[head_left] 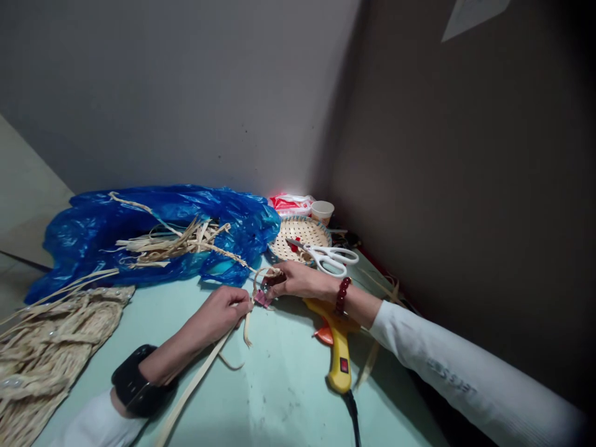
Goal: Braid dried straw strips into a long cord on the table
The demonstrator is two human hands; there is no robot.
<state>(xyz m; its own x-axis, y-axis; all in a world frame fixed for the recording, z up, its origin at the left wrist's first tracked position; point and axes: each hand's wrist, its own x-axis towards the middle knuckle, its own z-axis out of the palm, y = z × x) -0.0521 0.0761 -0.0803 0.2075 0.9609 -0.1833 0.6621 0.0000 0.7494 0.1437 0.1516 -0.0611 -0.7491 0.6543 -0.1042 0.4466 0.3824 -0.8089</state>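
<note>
My left hand (223, 312) is closed in a pinch on a pale straw strip (193, 385), whose long tail runs down toward the front edge. Just right of it, my right hand (298, 279) has its fingers closed on a looped straw braid (257, 279). A small pink piece (262, 299) lies between the two hands, close to the right fingertips; I cannot tell what it is. From the hands the thin braid (228, 253) stretches back to the loose straw strips (177, 242) on the blue plastic bag (125, 214). Beneath my right forearm lies a yellow glue gun (342, 354).
White-handled scissors (333, 257) rest on a shallow woven basket (298, 230) behind my right hand. A paper cup (323, 211) and a red-and-white packet (291, 203) stand by the wall. A woven straw piece with beads (60, 354) covers the left of the pale green table (279, 385).
</note>
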